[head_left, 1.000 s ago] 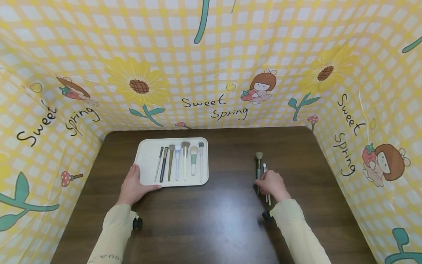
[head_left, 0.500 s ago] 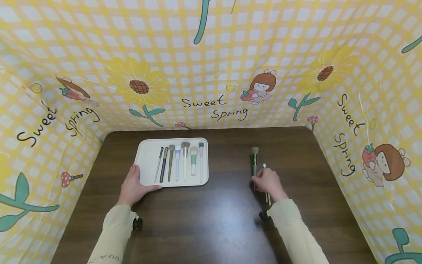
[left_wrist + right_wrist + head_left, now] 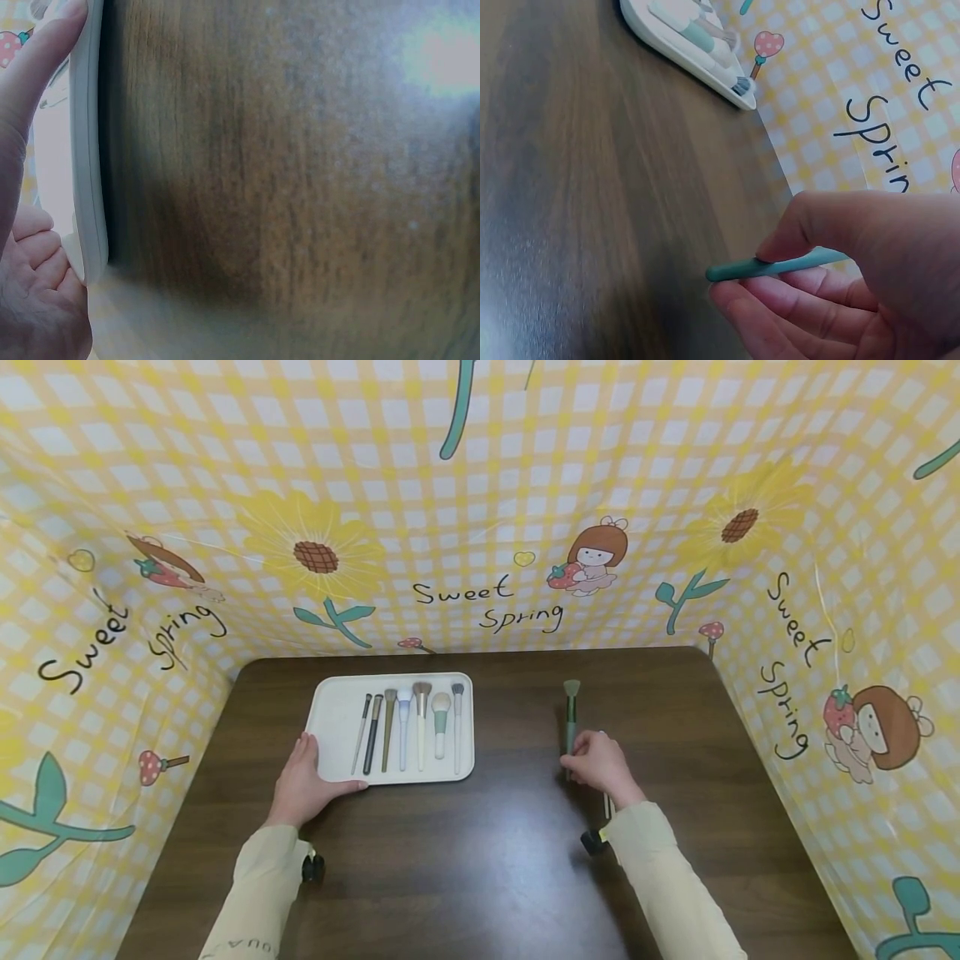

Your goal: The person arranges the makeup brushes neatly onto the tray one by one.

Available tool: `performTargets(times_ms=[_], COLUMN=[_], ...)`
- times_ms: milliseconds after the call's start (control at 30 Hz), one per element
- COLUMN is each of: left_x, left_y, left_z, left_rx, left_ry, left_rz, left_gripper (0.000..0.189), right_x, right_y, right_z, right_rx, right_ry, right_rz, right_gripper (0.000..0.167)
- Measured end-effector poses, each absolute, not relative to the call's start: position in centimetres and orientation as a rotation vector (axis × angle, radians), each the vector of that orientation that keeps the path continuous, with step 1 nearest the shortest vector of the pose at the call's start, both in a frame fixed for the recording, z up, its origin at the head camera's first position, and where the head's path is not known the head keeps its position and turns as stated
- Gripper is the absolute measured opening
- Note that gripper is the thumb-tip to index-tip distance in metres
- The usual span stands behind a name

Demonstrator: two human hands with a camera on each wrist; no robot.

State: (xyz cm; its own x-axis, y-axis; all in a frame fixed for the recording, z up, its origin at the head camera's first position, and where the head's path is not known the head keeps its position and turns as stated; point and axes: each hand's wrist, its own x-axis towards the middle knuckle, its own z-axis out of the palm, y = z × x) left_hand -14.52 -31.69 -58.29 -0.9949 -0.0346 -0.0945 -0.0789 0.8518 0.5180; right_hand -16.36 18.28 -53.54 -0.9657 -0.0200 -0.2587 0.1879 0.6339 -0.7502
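My right hand (image 3: 600,765) pinches a green makeup brush (image 3: 571,714) by the lower part of its handle, bristles pointing away from me. In the right wrist view the handle end of the brush (image 3: 735,270) sticks out between thumb and fingers. My left hand (image 3: 298,783) lies along the near left corner of a white tray (image 3: 333,727), thumb on the front rim and fingers at the left side. Several makeup brushes (image 3: 403,731) lie side by side in the tray. Thin pale handles (image 3: 609,807) show under my right wrist; the rest of them is hidden by the hand.
The dark wooden table (image 3: 510,827) is enclosed at the back and sides by a yellow checked cloth (image 3: 480,527) with printed flowers and lettering. The tray stands on the left half of the table, near its back edge.
My right hand has lifted the green brush and moved it leftward and slightly away from me, off the thin pale handles beside it. The left hand and the tray have stayed put.
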Motion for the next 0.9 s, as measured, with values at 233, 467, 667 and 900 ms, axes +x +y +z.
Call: performTargets(times_ms=[233, 467, 667, 900], left_x=[-14.5, -14.5, -14.4, -14.3], left_y=[-31.7, -31.6, -31.5, -31.4], left_z=[-58.3, -58.1, -57.9, -57.7], left_rx=[-0.087, -0.089, -0.082, -0.090], left_ry=[2.954, 2.950, 2.950, 2.931], left_rz=[0.824, 0.827, 0.835, 0.837], left_gripper=[0.150, 0.149, 0.148, 0.149], right_x=[-16.6, -17.0, -17.1, -16.8], right_y=[17.4, 16.4, 15.5, 14.2], right_z=[-53.5, -53.5, -53.9, -54.3], right_rx=[0.115, 0.083, 0.030, -0.004], right_ry=[2.604, 2.607, 2.612, 2.567], right_rz=[-1.283, -1.292, -1.286, -1.345], right_gripper=[0.018, 0.020, 0.020, 0.017])
